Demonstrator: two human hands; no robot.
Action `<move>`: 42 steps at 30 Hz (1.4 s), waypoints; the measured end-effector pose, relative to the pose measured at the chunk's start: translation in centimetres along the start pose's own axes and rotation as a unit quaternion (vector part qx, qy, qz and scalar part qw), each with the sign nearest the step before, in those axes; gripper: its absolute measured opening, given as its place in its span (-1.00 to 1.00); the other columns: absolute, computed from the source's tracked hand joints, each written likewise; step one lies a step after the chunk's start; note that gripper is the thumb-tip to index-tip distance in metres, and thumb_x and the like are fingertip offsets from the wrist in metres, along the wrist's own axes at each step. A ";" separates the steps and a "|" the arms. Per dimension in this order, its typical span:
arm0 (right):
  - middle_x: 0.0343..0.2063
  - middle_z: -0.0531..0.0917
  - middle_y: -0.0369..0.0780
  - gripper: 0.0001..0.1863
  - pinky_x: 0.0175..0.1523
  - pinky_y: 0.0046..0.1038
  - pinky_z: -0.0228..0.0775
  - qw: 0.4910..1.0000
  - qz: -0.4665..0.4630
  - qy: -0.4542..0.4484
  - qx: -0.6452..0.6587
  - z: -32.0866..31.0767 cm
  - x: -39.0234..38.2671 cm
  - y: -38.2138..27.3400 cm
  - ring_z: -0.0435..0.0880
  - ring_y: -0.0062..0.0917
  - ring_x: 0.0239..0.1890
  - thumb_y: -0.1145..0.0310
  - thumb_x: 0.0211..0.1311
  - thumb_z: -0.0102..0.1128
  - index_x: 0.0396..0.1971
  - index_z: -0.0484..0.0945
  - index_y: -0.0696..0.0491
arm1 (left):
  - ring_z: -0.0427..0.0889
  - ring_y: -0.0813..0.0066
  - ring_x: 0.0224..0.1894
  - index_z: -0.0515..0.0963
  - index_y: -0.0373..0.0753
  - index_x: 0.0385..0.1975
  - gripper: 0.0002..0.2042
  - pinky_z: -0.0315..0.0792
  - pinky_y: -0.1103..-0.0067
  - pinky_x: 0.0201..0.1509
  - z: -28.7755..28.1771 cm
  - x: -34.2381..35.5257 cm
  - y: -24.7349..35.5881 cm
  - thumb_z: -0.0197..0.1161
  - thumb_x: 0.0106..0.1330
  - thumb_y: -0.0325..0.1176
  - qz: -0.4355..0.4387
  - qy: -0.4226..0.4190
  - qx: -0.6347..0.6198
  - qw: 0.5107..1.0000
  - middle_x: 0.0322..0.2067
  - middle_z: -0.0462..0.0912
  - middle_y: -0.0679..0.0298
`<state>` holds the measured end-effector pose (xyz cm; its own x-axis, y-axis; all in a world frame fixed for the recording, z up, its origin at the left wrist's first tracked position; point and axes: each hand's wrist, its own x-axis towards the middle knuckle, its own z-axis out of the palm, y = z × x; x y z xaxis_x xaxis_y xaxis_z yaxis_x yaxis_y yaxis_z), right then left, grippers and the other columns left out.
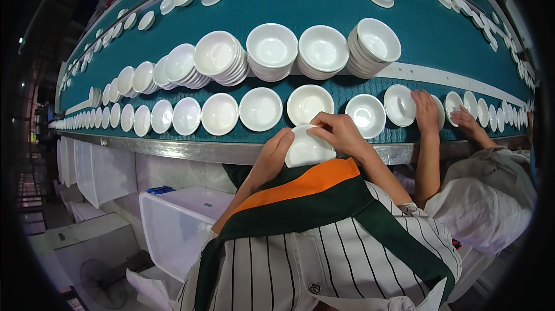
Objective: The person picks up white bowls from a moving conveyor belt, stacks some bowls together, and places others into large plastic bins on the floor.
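Close to my body, at the belt's front edge, I hold a small white bowl tilted between both hands. My left hand grips its left side, fingers partly hidden behind it. At the upper right rim, my right hand is closed on the same bowl. Just beyond it stands another white bowl in the front row. A bowl sits to its left and one to its right, both facing up.
Stacked white bowls line the green conveyor belt behind a white divider strip. A metal edge borders the near side. At right, a co-worker's hands touch bowls. White plastic bins stand at lower left.
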<state>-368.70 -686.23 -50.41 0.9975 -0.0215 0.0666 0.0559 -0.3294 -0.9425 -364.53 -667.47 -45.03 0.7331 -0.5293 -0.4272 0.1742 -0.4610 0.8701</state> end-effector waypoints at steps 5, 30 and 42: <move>-0.65 0.56 -0.18 -0.80 -0.49 -0.51 0.32 0.997 -0.012 -0.003 -0.080 -2.3 -0.7 0.5 0.53 -0.48 -0.63 0.28 0.03 0.24 -0.49 0.55 0.12 | 0.44 0.41 -0.21 0.37 -0.40 -0.11 -0.66 0.28 0.60 -0.07 2.6 0.7 0.0 -0.18 0.36 -0.24 0.008 -0.004 -0.025 1.000 -0.25 0.49 0.09; -0.48 0.63 -0.17 -0.77 -0.30 -0.54 0.40 0.993 0.019 0.066 0.093 -12.5 -8.4 7.1 0.59 -0.50 -0.46 0.29 0.22 0.03 -0.33 0.58 0.13 | 0.44 0.40 -0.21 0.39 -0.37 -0.14 -0.65 0.28 0.61 -0.07 15.9 2.2 4.4 -0.20 0.32 -0.22 -0.023 0.022 -0.059 0.998 -0.27 0.50 0.10; -0.66 0.56 -0.23 -0.77 -0.47 -0.57 0.31 0.995 0.058 0.060 0.056 -17.5 -11.6 9.6 0.48 -0.58 -0.65 0.27 0.11 0.17 -0.45 0.55 0.15 | 0.43 0.46 -0.21 0.39 -0.37 -0.10 -0.68 0.28 0.62 -0.06 22.3 3.5 5.3 -0.17 0.34 -0.26 -0.003 0.010 -0.031 0.999 -0.27 0.49 0.14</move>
<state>-380.49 -705.68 -54.54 0.9856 -0.1687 -0.0112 -0.0473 -0.2114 -0.9763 -375.70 -687.73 -47.37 0.7445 -0.5122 -0.4282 0.2191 -0.4185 0.8814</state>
